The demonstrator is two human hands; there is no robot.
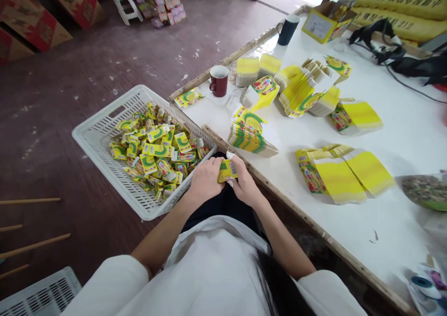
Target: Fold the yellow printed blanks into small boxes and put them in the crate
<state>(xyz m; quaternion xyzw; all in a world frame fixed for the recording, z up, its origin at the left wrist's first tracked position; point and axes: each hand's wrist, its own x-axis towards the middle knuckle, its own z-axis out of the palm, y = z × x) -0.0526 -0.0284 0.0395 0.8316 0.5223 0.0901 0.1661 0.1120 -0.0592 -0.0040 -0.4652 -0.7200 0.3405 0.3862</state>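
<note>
Both my hands meet over my lap on one small yellow-and-green carton (226, 170). My left hand (205, 180) grips its left end, fingers curled round it. My right hand (244, 184) pinches its right end, with white tape on the fingertips. Just left of my hands stands a white slotted basket (101, 120) on the floor, filled with several folded cartons (157, 151) of the same print. On the white table (412, 134) beyond my hands lies a stack of flat carton blanks (249, 132).
More stacks of flat blanks (335, 171) cover the table, with a red mug (219, 80), a dark blue mug (288, 29) and a yellow box (323, 23) at the far end. A wooden strip (279, 192) edges the table. Another white crate (42, 295) sits at lower left.
</note>
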